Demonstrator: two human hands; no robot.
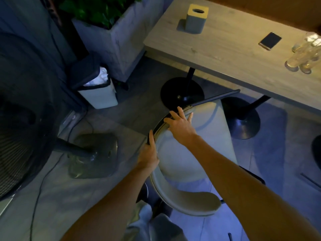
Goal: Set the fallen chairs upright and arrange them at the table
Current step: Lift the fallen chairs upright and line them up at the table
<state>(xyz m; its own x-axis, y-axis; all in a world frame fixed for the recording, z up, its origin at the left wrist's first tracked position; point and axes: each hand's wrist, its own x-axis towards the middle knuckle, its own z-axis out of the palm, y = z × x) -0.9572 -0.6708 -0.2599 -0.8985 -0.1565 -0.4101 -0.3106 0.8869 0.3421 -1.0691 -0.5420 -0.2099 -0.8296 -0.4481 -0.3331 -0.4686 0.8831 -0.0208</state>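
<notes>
My left grip (149, 153) curls round the rim of the tipped pale grey padded chair (199, 153), its black leg pointing toward the light wooden surface (225, 49), while my right grip (180, 126) lies spread-fingered farther along that rim.

Dim, bluish floor; warm light on table (225, 49) top right; glasses (305, 53) motion-blurred; wide-angle bend at edges.

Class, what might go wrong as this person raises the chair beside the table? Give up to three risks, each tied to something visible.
1. The dark leg of the chair points under the table, beside a pedestal base; a knock might shake the glasses near the edge.
2. Only the left hand grips the chair's rim; the right hand rests open on it, so the chair may slip.
3. A cable trails across the floor by the fan; stepping back could snag it.
</notes>
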